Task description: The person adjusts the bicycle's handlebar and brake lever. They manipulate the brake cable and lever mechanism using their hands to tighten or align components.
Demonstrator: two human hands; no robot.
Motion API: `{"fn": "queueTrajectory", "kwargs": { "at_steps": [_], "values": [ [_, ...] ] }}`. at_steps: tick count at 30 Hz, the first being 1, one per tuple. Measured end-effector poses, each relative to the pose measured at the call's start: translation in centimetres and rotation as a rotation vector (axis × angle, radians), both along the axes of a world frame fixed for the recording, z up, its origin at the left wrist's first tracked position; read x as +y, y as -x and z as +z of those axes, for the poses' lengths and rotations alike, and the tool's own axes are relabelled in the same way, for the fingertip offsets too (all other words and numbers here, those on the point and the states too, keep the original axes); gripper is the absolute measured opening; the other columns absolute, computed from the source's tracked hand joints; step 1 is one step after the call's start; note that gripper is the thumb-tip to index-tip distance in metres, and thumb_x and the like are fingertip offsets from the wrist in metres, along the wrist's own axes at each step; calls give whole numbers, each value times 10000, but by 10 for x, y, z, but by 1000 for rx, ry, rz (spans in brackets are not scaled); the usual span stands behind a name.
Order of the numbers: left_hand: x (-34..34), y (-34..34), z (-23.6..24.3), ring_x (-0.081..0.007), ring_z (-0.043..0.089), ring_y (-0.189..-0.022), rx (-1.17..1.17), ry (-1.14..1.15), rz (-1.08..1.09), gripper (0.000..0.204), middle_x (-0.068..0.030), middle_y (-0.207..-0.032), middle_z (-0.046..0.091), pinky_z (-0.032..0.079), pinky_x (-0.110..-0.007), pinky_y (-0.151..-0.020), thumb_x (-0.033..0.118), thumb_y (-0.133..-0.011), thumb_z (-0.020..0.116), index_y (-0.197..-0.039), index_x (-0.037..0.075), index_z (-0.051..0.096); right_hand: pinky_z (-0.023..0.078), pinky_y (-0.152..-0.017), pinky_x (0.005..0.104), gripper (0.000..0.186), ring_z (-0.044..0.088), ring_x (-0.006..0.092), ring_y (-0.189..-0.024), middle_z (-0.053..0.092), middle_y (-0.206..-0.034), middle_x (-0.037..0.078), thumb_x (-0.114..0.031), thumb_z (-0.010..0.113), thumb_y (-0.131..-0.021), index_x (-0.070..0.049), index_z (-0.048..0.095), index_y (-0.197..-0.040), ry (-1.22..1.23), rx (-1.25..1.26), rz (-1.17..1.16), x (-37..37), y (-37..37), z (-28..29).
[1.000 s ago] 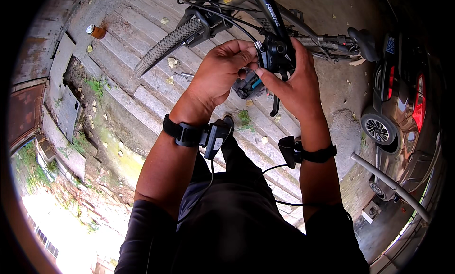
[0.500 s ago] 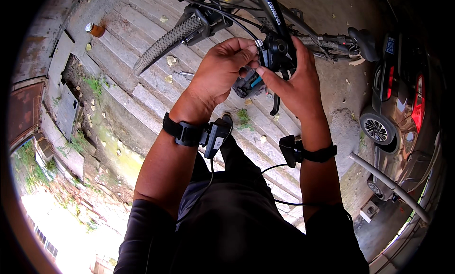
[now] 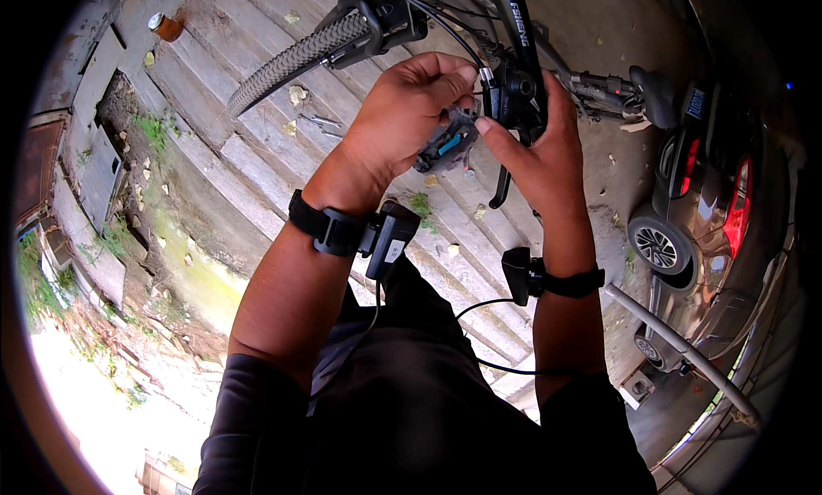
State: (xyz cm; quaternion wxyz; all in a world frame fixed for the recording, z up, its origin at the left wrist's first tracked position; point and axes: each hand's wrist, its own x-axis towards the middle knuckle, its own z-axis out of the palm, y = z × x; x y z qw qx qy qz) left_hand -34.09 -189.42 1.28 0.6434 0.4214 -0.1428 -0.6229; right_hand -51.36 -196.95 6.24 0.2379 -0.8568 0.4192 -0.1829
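My left hand (image 3: 398,118) is closed in a pinch beside the silver cable fitting (image 3: 486,77) on a black bicycle's brake-and-shifter unit (image 3: 516,92); what its fingertips grip is too small to make out. My right hand (image 3: 544,174) wraps round that unit from the right, its thumb near the lower left of the housing. The black brake lever (image 3: 501,182) hangs downward between the hands. The handlebar (image 3: 514,15) runs up from the unit, with cables arching over to the left. A dark case (image 3: 437,152) with a blue item lies below, partly hidden by my left hand.
The front tyre (image 3: 282,75) and saddle (image 3: 655,97) flank the handlebar. Long stone steps (image 3: 257,178) lie underfoot, with metal tools (image 3: 321,127) and a can (image 3: 164,26). A parked car (image 3: 702,221) and a slanting pipe (image 3: 685,345) are on the right; weathered boards (image 3: 94,195) are on the left.
The handlebar top and my fingertips have shifted slightly right in the picture, while the steps, car and forearms have shifted left. Both hands keep their grip.
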Motion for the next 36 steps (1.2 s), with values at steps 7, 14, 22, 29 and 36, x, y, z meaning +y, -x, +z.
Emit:
{"fn": "queueTrajectory", "kwargs": {
  "at_steps": [7, 14, 22, 29, 36],
  "values": [
    [-14, -10, 4, -41, 583, -752, -179, 63, -18, 216, 28, -787, 664, 390, -209, -649, 288, -963, 755, -898, 85, 722, 462, -1033, 440, 892, 568, 361, -1214, 573, -1281, 213, -350, 888, -744, -2, 465, -1448, -58, 10, -16, -5, 1, -3],
    [-18, -8, -1, -62, 538, -694, -343, 63, 13, 265, 24, -739, 621, 421, -231, -652, 272, -934, 790, -812, 61, 686, 461, -1046, 429, 887, 573, 338, -1223, 566, -1306, 211, -337, 895, -754, -4, 463, -1452, -102, 4, -41, -4, 2, -4],
    [-14, -6, 0, -43, 492, -638, -410, 91, 16, 282, 39, -690, 579, 397, -240, -579, 262, -943, 780, -784, 60, 662, 471, -1029, 391, 830, 598, 270, -1175, 581, -1284, 159, -286, 917, -736, -28, 504, -1408, -148, -23, -5, 1, -1, 1],
    [-17, -6, -4, -42, 496, -628, -399, 111, 27, 235, 39, -697, 583, 395, -236, -563, 222, -949, 761, -813, 50, 676, 482, -1012, 379, 799, 611, 249, -1138, 609, -1249, 136, -270, 913, -743, -32, 517, -1394, -156, -33, 3, 1, -2, 2],
    [-19, -8, -5, -49, 510, -628, -396, 124, 12, 209, 35, -711, 596, 410, -240, -575, 214, -948, 759, -840, 47, 692, 481, -1018, 380, 807, 613, 251, -1148, 609, -1259, 143, -254, 905, -754, -25, 503, -1415, -171, -48, 6, -1, -1, 1]
  ]
}}
